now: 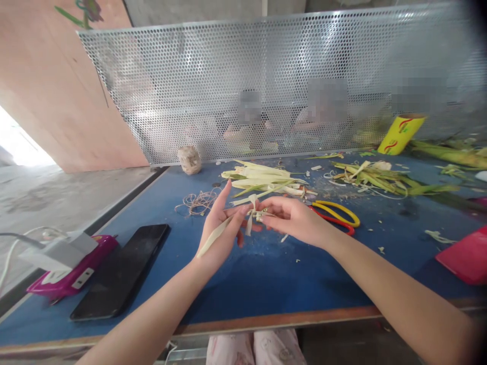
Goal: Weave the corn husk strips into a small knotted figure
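Left hand (218,230) and right hand (294,218) close together over middle of worktop (266,289), both grips narrow, pinching pale strips (249,226) between them, leaf pile (262,177) just beyond toward far edge, red-and-yellow handles (344,207) beside right hand, black phone (124,268) at near-left corner

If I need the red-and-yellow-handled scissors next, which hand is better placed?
Probably the right hand: the scissors show their handles right by its wrist. The left hand is farther off, with a pale strip across it.
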`<state>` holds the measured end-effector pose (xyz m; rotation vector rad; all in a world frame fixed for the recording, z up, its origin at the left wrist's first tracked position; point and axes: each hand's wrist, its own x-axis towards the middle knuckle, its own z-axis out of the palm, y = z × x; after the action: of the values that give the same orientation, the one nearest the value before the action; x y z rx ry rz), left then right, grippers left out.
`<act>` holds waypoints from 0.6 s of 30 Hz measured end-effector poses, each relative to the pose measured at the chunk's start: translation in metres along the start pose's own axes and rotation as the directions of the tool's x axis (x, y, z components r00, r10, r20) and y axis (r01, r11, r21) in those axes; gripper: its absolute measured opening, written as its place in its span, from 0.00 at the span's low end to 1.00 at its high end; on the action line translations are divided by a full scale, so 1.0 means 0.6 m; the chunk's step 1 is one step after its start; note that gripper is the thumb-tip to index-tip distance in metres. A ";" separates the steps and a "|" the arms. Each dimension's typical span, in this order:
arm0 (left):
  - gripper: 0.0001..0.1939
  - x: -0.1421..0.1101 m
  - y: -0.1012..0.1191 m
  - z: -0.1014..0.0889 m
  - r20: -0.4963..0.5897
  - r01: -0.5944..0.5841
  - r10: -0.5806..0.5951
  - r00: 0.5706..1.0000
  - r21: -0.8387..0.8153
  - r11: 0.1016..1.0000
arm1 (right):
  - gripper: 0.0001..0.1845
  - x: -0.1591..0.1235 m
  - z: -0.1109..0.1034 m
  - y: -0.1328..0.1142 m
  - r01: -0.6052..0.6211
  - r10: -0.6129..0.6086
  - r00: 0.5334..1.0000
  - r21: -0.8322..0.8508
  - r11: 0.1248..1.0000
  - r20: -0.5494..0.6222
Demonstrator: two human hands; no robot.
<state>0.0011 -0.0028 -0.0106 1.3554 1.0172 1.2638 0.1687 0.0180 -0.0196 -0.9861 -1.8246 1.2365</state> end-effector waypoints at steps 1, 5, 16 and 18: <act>0.43 -0.001 0.000 0.001 0.000 0.000 0.000 1.000 0.010 1.000 | 0.14 0.001 0.003 0.002 0.004 -0.004 1.000 0.010 1.000 -0.007; 0.43 -0.006 0.000 0.007 -0.017 -0.005 0.006 1.000 0.036 0.999 | 0.18 0.007 0.011 0.012 0.010 -0.003 0.998 0.114 0.993 -0.060; 0.45 -0.001 -0.007 0.003 -0.046 -0.011 0.013 0.999 0.039 0.999 | 0.14 0.011 0.019 0.018 -0.110 0.128 0.992 0.415 0.903 -0.017; 0.43 0.000 -0.008 0.003 -0.042 -0.022 0.025 0.999 0.051 0.998 | 0.13 0.011 0.019 0.017 -0.102 0.121 0.992 0.356 0.929 -0.030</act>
<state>0.0029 -0.0021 -0.0155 1.3879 1.0720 1.2967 0.1578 0.0214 -0.0320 -0.9153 -1.4526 1.5296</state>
